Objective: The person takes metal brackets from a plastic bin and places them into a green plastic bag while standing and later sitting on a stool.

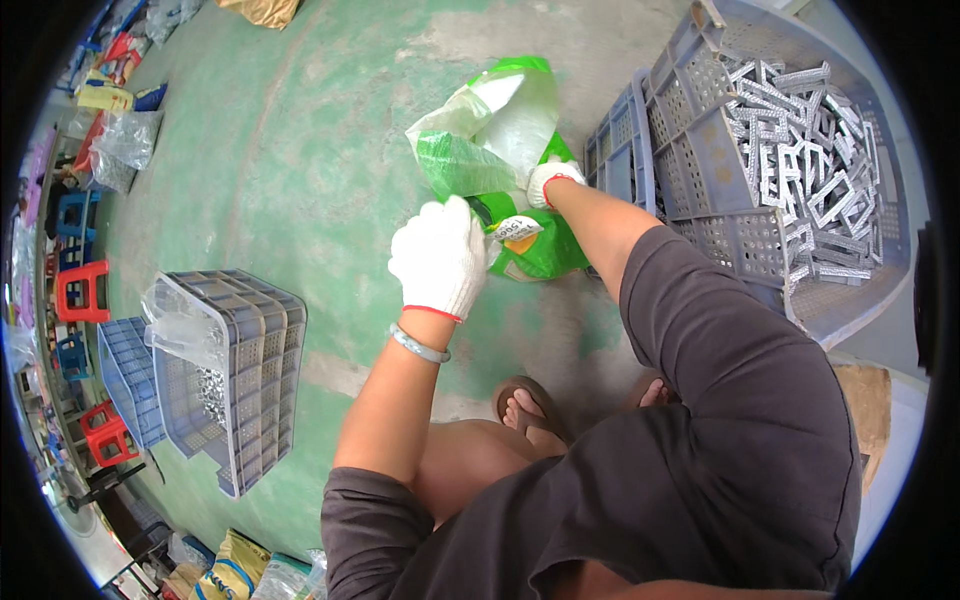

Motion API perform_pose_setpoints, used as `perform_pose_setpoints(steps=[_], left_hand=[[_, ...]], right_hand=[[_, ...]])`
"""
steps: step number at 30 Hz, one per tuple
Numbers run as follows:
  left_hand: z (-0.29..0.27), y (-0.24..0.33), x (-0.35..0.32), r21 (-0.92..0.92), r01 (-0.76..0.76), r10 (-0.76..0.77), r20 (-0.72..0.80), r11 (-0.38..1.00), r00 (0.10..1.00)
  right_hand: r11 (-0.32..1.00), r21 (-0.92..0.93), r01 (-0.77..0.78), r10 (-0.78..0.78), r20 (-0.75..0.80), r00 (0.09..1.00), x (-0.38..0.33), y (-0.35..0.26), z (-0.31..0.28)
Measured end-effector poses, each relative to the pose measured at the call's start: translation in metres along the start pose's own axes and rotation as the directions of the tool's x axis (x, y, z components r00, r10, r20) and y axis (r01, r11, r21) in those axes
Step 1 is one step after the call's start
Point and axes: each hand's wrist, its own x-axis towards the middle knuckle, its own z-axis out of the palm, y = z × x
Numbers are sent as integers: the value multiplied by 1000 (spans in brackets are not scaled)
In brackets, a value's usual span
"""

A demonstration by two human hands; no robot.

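A green and white woven sack (465,150) stands on the floor in front of me, its mouth spread and its pale inside showing. My left hand (440,255), in a white knit glove with a red cuff, is closed at the sack's near left edge. Gloved the same way, my right hand (555,182) grips the sack's right side, its fingertips partly hidden by the folds. A white and yellow label (518,234) shows on the sack between my hands.
On the right, a large grey crate (715,180) holds many silvery metal pieces (810,170), with a blue-grey crate (620,140) beside it. At left stand a grey crate (265,370) with small metal parts, a blue crate (130,380) and red stools (82,291).
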Motion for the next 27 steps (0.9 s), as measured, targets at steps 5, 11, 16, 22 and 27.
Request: perform_pose_setpoints(steps=[5,11,16,22,27], left_hand=[[-15,16,23,-119,-48,43,-45,992,998],[20,-9,51,41,-2,-12,338,999,941],[33,-7,36,160,82,-156,526,984,836],[36,-5,29,112,123,-162,470,986,868],[18,1,60,-8,136,-129,273,991,953]], right_hand=[[982,20,188,-184,332,925,18,4,-16],[984,37,177,-179,350,920,14,5,-31],[983,-138,121,-71,321,944,18,-9,-11],[946,-157,285,-205,393,896,15,7,-2],[882,-231,412,-307,381,872,-20,-5,-77]])
